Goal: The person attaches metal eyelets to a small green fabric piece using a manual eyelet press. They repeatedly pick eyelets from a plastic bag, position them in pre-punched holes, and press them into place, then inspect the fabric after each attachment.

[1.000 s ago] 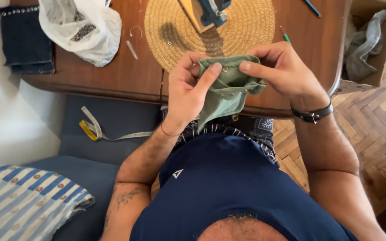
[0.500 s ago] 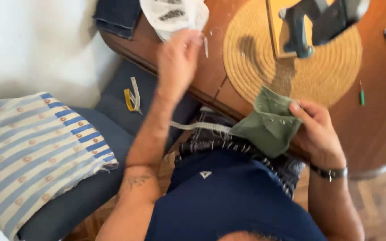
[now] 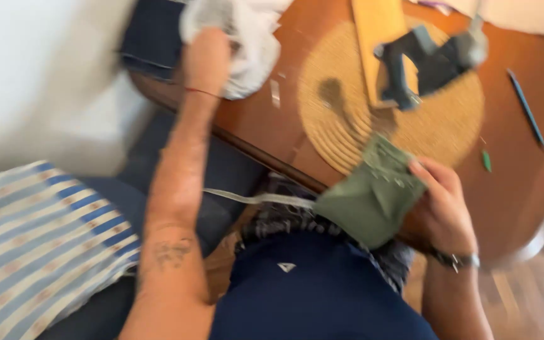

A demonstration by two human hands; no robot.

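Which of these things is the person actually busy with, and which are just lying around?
In use:
- green cloth piece, held in the right hand
- white plastic bag, where the left hand reaches

Lying about:
- round woven mat
- dark tool on the mat
- blue pen
- folded denim
- striped cushion

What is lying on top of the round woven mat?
On the mat lie a yellow board and a dark grey tool. The green cloth covers its near edge; anything beneath is hidden.

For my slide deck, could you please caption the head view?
Right hand holds green fabric while left hand reaches a white bag.
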